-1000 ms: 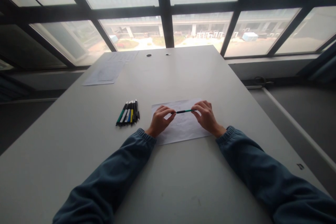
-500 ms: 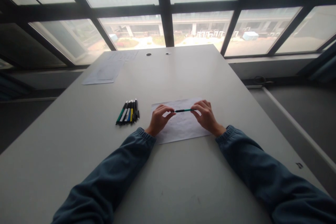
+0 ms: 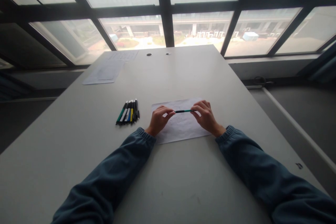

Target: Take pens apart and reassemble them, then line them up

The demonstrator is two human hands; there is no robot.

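Between my two hands a green and black pen [image 3: 183,111] lies level, one end in each. My left hand [image 3: 159,118] pinches its black end between thumb and fingertips. At the green end, the thumb and fingers of my right hand [image 3: 205,114] are closed on it. Fingertips hide both ends of the pen. Beneath the hands is a sheet of white paper [image 3: 181,129] with faint marks that I cannot read. To the left of my left hand, several pens [image 3: 128,112] with green, white, blue, yellow and black barrels lie side by side in a row.
More paper sheets [image 3: 105,71] lie at the far left of the white table [image 3: 173,77]. Two round holes are near its far edge. Beyond stand large windows with dark frames [image 3: 166,10]. A small dark mark [image 3: 299,166] shows near the right edge.
The left fingertips have shifted very slightly at the black end of the pen, covering a little more of it. Everything else looks the same.
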